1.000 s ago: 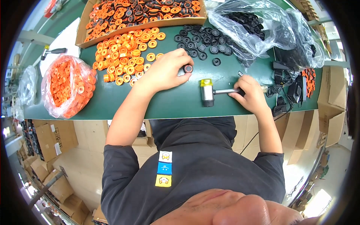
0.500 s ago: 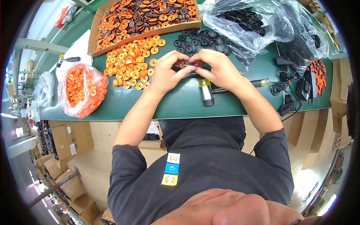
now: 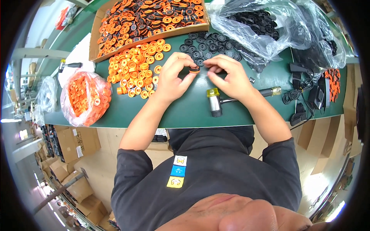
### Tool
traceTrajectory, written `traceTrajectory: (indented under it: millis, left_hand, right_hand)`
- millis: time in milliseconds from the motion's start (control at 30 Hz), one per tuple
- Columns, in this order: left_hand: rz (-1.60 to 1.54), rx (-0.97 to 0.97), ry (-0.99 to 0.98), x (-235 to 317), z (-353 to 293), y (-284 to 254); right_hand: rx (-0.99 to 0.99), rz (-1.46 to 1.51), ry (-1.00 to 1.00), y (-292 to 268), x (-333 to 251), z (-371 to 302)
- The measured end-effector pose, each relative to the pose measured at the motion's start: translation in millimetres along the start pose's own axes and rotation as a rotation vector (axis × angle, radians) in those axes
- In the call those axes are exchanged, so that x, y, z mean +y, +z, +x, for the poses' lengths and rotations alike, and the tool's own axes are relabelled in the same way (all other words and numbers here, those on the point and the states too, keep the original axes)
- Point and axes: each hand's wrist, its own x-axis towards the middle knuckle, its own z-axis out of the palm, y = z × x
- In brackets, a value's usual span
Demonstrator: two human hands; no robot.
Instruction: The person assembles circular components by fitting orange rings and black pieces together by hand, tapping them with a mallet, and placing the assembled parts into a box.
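Note:
Between the thumb and fingertips of my left hand [image 3: 172,81] is a small round wheel [image 3: 194,70], black on top with an orange rim below. Just to its right, my right hand [image 3: 234,80] holds nothing; its thumb stands apart from the curled fingers. A pile of loose orange wheel parts [image 3: 133,67] lies left of my left hand. Black round parts [image 3: 212,42] are scattered beyond both hands. A mallet [image 3: 215,102] with a yellow face and a black face lies under my right forearm, which hides part of its handle.
At the back stands a cardboard box [image 3: 150,39] full of orange-and-black wheels. A clear bag of orange parts [image 3: 86,98] sits at left, another bag with black parts [image 3: 258,25] at back right. Black cables and adapters [image 3: 302,86] lie right. A second small hammer [image 3: 71,65] is far left.
My hands have separated: the right has let go of the wheel and moved right, with its fingers apart. The left keeps the wheel in its fingertips. The view has shifted slightly.

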Motion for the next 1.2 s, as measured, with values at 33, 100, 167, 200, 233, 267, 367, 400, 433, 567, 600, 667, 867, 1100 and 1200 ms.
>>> traceTrajectory:
  millis: [33, 100, 167, 200, 233, 267, 367, 400, 433, 567, 600, 667, 867, 1100, 1200]
  left_hand:
    - [0.010, 0.011, -0.003, -0.8, 1.7, -3.4]
    - [0.063, -0.035, -0.087, -3.1, 10.3, -12.6]
    - [0.169, -0.083, -0.075, -8.6, 23.0, -22.9]
    - [0.220, -0.104, -0.043, -10.9, 33.7, -28.9]
    - [0.271, -0.125, -0.012, -15.2, 44.6, -34.7]
    - [0.302, -0.088, -0.007, -25.0, 56.3, -39.4]
    - [0.344, 0.233, -0.024, -43.5, 89.6, -63.6]
    - [0.570, 0.368, 0.089, -41.7, 101.7, -70.6]
    - [0.809, 0.546, 0.260, -36.5, 102.4, -72.2]
    - [0.541, -0.064, -0.363, -5.0, 57.0, -63.5]
    - [0.660, -0.172, -0.184, -3.1, 36.3, -63.2]
    - [0.677, -0.291, -0.278, 19.2, 12.0, -56.8]
    - [0.669, -0.362, -0.171, 3.1, -12.6, -45.1]
    - [0.664, -0.301, -0.205, -14.9, 15.3, -30.7]
    - [0.356, -0.047, -0.264, -0.7, 21.8, -20.8]
  right_hand:
    - [0.071, -0.141, -0.039, -2.7, 0.6, 0.0]
    - [0.118, -0.323, -0.092, -12.0, 6.9, 1.9]
    - [0.063, -0.355, 0.025, -19.2, 10.3, 2.8]
    - [0.033, -0.352, 0.043, -21.4, 10.4, 1.9]
    - [0.002, -0.349, 0.062, -22.1, 10.7, 1.1]
    - [-0.008, -0.351, 0.047, -21.2, 8.7, 0.8]
    - [-0.061, -0.329, 0.025, -12.0, 3.7, 2.1]
    - [-0.057, -0.353, -0.007, -12.0, 4.7, 1.2]
    - [-0.054, -0.378, -0.040, -11.7, 5.1, 0.7]
    - [-0.057, -0.399, -0.073, -13.4, 0.2, -1.6]
    - [-0.045, -0.440, -0.041, -15.0, -3.7, -1.2]
    - [-0.009, -0.486, -0.031, -16.7, -1.7, -1.7]
    - [-0.112, -0.498, 0.163, -13.1, -8.3, -7.1]
    - [-0.071, -0.474, 0.020, -5.3, 4.1, -3.7]
    - [-0.066, -0.584, 0.009, -0.7, 2.4, 4.2]
